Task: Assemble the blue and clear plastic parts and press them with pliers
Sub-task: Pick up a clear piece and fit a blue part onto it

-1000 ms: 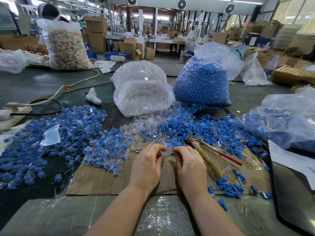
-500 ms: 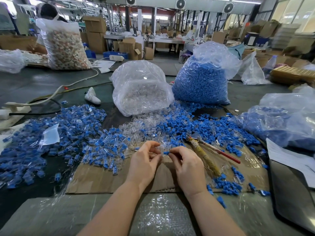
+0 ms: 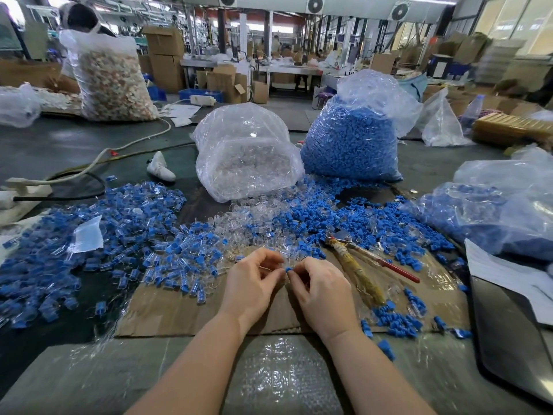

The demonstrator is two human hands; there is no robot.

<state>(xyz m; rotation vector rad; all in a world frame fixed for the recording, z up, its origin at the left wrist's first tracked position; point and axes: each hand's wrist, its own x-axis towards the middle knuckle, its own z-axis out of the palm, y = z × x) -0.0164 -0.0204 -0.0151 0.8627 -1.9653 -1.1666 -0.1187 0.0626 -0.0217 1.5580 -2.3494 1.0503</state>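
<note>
Over cardboard (image 3: pixel 191 310), curled fingers (image 3: pixel 294 272) pinch small blue part (image 3: pixel 288 269).

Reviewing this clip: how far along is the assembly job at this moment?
Done: a large pile of assembled blue-and-clear pieces lies at left. In hand: the left hand and right hand pinch a small blue part between them; the pliers lie untouched on the cardboard. Left: loose blue parts and two stocked bags remain, so much is outstanding.

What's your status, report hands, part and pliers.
Left hand and right hand pinching small blue plastic part between them. Red-handled pliers lying untouched on cardboard, right. Nothing blocking.
</note>
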